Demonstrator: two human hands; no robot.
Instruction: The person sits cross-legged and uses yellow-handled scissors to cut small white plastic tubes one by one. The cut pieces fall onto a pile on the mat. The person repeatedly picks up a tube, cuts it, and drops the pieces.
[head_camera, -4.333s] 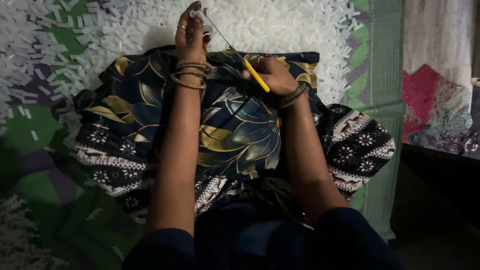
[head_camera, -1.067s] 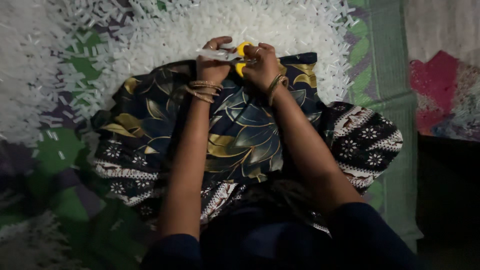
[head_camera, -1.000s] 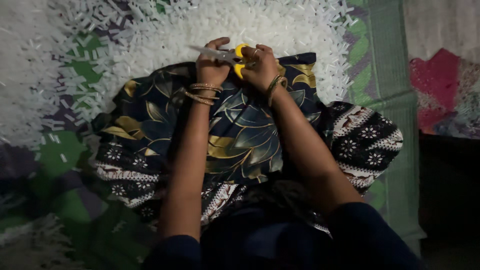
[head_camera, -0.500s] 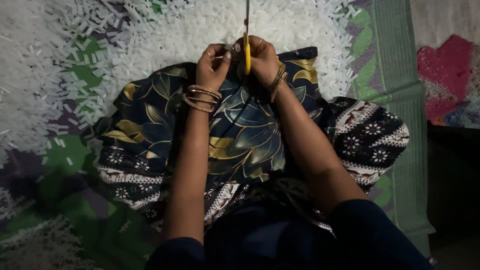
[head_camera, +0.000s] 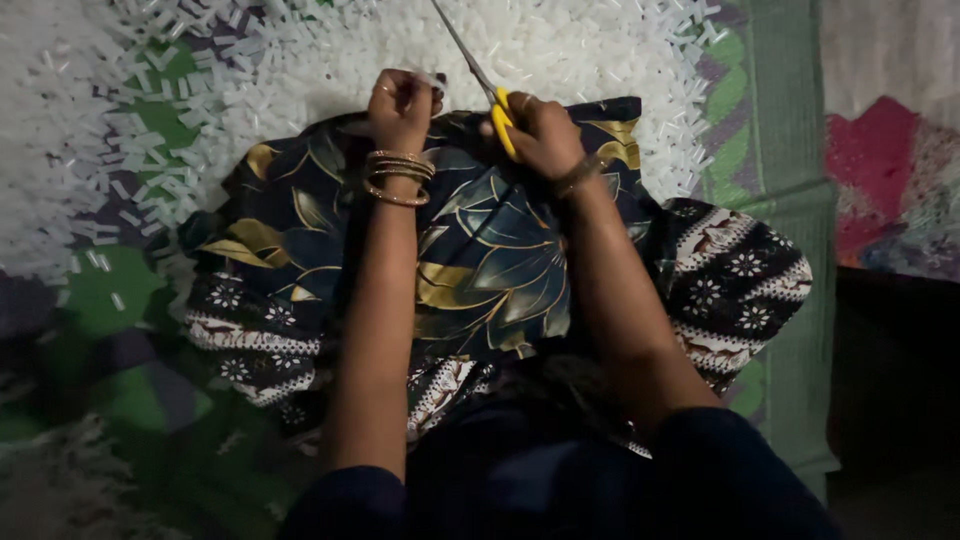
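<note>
1. On the floor, a patchwork mat (head_camera: 90, 300) of green, purple and grey pieces is spread; a green ribbed border (head_camera: 790, 200) runs down its right side, and a red and pink patterned cloth (head_camera: 890, 180) is seen beyond it at the right edge.
2. Across the upper part of the mat, a wide heap of small white cut pieces (head_camera: 580, 50) is scattered; each is short, thin and stick-like, and they lie loose rather than in any container.
3. Over the person's lap, a dark navy cloth (head_camera: 500, 270) printed with large gold and blue leaves is draped; a black and white patterned hem (head_camera: 740, 290) shows at both sides.
4. The left hand (head_camera: 402, 100) is clenched into a fist above the far edge of the lap cloth, close to the white heap; whether anything is pinched in it cannot be told. Gold bangles (head_camera: 398, 178) are worn on that wrist.
5. The right hand (head_camera: 545, 135) is closed around the yellow handles of a pair of scissors (head_camera: 478, 78), whose thin metal blades point up and to the left over the white pieces.
6. The scissors are held just beside the left fist, over the near edge of the heap.
</note>
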